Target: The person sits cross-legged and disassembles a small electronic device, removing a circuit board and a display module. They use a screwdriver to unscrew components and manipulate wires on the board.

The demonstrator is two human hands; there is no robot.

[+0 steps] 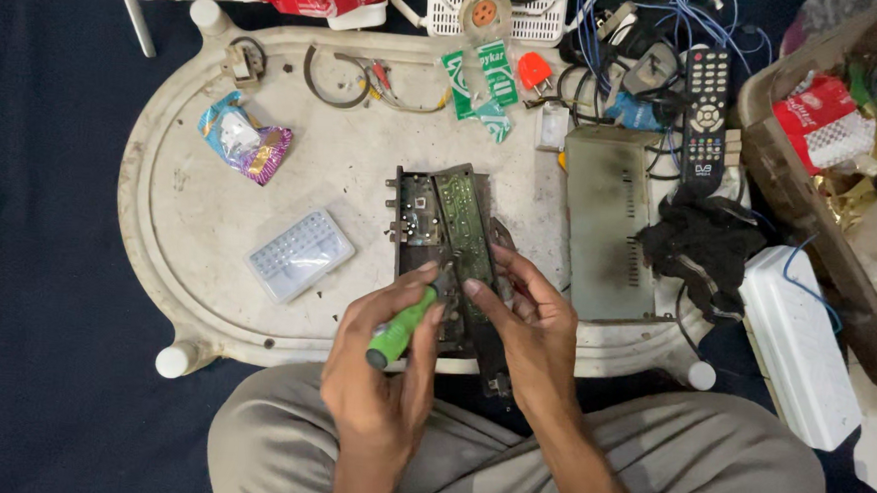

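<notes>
Dark blue floor cloth is seen under a white oval tray table (pixel 190 214), taken as landmark. Just right of its centre a grey metal cover (pixel 608 220) lies flat. At its near middle the green circuit board (pixel 459 233) in its black chassis is steadied by the left hand (pixel 532 326), fingers closed on its edge. It is judged light, stiff and fragile; edges are best gripped. The right hand (pixel 377 373) is clamped around a green-handled screwdriver (pixel 401 330).
</notes>
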